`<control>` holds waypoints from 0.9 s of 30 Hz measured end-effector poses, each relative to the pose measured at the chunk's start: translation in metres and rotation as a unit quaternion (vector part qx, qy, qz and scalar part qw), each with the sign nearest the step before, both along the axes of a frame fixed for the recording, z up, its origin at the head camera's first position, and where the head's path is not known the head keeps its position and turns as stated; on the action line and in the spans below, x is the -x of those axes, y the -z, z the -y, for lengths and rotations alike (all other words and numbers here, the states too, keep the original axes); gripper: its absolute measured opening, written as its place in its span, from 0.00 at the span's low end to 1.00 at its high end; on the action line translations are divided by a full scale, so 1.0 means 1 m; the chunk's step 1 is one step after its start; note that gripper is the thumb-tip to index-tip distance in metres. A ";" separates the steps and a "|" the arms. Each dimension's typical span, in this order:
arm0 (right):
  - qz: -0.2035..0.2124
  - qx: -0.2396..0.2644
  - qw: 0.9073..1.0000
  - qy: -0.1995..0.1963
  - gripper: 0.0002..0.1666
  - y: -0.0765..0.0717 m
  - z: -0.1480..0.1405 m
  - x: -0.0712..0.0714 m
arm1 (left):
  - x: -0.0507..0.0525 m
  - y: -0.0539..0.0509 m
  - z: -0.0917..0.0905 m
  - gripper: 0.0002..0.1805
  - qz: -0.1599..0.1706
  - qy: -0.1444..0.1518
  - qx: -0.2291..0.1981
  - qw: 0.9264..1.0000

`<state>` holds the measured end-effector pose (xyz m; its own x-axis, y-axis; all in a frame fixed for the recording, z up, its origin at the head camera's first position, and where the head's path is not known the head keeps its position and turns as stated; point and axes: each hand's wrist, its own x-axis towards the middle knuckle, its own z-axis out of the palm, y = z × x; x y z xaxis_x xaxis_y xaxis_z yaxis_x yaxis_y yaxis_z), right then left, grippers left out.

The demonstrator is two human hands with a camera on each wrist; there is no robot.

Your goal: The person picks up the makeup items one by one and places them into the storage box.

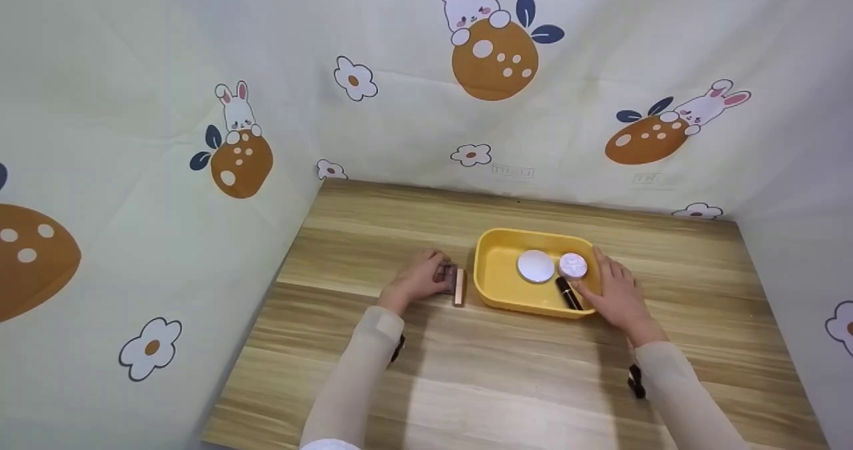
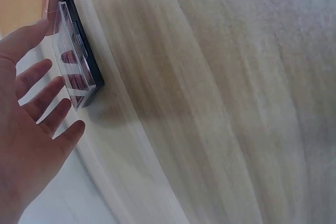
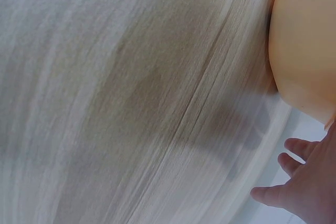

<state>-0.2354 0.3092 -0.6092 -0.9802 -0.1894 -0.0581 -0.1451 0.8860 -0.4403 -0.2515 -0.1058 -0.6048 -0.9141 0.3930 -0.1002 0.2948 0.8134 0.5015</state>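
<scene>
My left hand is at a small palette with a clear lid, left of the yellow tray. In the left wrist view its fingers are spread and loosely bent beside the lid; whether they touch it is unclear. Against the palette's right side lies a rose-gold bar-shaped case. With its thumb over the rim and its fingers outside, my right hand holds the right end of the yellow tray. Inside the tray are a round white compact, a smaller patterned round case and a dark lipstick-like tube.
The wood-grain table carries all these things. Pale curtains printed with rabbits and flowers enclose it at the back, left and right.
</scene>
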 end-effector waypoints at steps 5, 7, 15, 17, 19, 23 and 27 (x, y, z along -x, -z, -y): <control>0.004 0.002 1.000 0.000 0.57 0.001 0.000 0.000 | -0.003 0.002 0.001 0.31 -0.003 0.005 -0.002 1.000; 0.004 0.004 1.000 0.000 0.57 0.001 0.000 0.000 | -0.003 0.003 0.002 0.32 0.001 0.005 0.004 1.000; -0.005 0.009 1.000 0.001 0.55 0.001 0.001 0.000 | -0.003 0.007 0.005 0.35 0.006 0.007 0.012 1.000; -0.005 0.006 1.000 -0.001 0.56 0.001 0.001 -0.001 | -0.004 0.008 0.005 0.34 0.003 0.008 0.015 1.000; -0.002 0.004 1.000 -0.001 0.56 0.001 0.000 0.000 | -0.004 0.008 0.005 0.34 0.003 0.009 0.015 1.000; 0.001 0.001 1.000 0.000 0.57 0.002 0.000 0.000 | -0.004 0.008 0.005 0.36 0.003 0.011 0.015 1.000; 0.004 -0.005 1.000 0.002 0.57 0.001 0.000 0.000 | -0.004 0.008 0.005 0.38 0.005 0.013 0.018 1.000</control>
